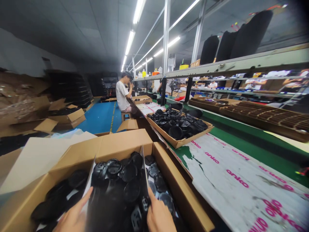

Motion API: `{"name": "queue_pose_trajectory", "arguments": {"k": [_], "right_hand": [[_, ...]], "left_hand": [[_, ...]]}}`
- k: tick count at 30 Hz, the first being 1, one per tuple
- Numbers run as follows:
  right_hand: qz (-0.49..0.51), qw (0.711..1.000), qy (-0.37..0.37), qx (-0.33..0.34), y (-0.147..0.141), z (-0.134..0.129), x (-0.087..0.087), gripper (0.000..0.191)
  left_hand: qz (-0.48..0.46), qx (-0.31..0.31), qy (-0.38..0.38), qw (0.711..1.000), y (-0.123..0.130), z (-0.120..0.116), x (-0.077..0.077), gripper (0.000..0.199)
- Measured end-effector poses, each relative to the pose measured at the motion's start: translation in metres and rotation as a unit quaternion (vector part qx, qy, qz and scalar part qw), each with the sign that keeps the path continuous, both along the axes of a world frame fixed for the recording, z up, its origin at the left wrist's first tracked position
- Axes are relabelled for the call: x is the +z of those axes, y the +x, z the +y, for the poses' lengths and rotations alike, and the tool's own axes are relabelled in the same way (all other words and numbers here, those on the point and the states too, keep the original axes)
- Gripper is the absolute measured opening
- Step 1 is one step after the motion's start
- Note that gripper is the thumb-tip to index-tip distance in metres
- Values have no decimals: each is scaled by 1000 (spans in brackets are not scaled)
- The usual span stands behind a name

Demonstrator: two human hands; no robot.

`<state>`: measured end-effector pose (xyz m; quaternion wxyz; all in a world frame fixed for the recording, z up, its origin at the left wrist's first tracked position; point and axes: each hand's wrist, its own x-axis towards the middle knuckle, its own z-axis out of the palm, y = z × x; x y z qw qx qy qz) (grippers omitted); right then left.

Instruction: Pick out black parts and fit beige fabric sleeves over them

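A thin-walled tray [89,180] filled with round and angular black plastic parts [129,172] is between my hands, inside or just above the mouth of a big cardboard carton [125,138]. My left hand [72,217] grips the tray's left wall, its index finger laid along the edge. On the opposite wall, my right hand [159,214] is closed around the edge. More black parts lie in the carton on both sides of the tray. The tray's near end is blurred and cut off by the frame.
To the right runs a workbench covered with printed white sheeting [217,164], bearing a shallow cardboard tray of black parts [178,141]. A person [123,93] sits on a stool farther along. Open cartons [65,117] stand on the left beside the blue floor [102,112].
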<state>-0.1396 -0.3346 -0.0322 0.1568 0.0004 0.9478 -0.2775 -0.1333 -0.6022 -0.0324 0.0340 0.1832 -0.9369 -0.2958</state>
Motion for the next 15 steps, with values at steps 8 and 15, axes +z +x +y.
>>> {"name": "queue_pose_trajectory", "arguments": {"k": [8,15], "right_hand": [[28,1000,-8,8,5,-27,10,63],[48,998,-25,34,0,-14,-10,58]], "left_hand": [[-113,-35,-53,992,-2,73,48,61],[-105,-40,-72,991,-10,106,62,63]]}}
